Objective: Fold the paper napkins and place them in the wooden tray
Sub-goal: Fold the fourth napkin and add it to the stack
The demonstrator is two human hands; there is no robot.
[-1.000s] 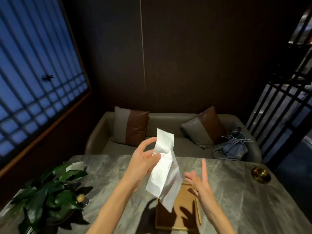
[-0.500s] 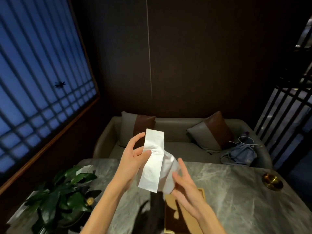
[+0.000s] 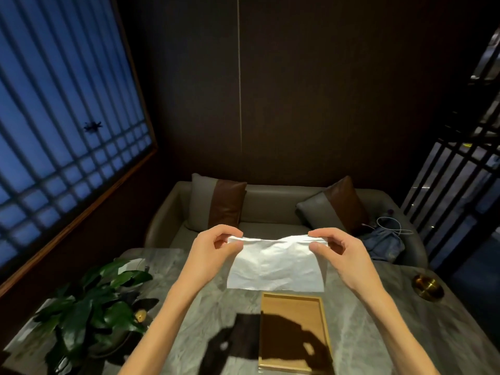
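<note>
A white paper napkin (image 3: 273, 263) hangs spread out in the air above the table. My left hand (image 3: 213, 250) pinches its upper left corner and my right hand (image 3: 341, 255) pinches its upper right corner, thumb and forefinger on the top edge. Below the napkin a shallow wooden tray (image 3: 293, 299) lies on the grey marble table (image 3: 205, 301), with nothing in it and partly covered by the shadows of my hands.
A leafy green plant in a pot (image 3: 89, 312) stands at the table's left. A small brass dish (image 3: 427, 285) sits at the right edge. Behind the table is a sofa (image 3: 273, 207) with two cushions and a blue garment (image 3: 384, 239) with a white cable.
The napkin hung folded and narrow from my left hand alone. Now my right hand has taken the other corner and both hands have pulled it wide and flat.
</note>
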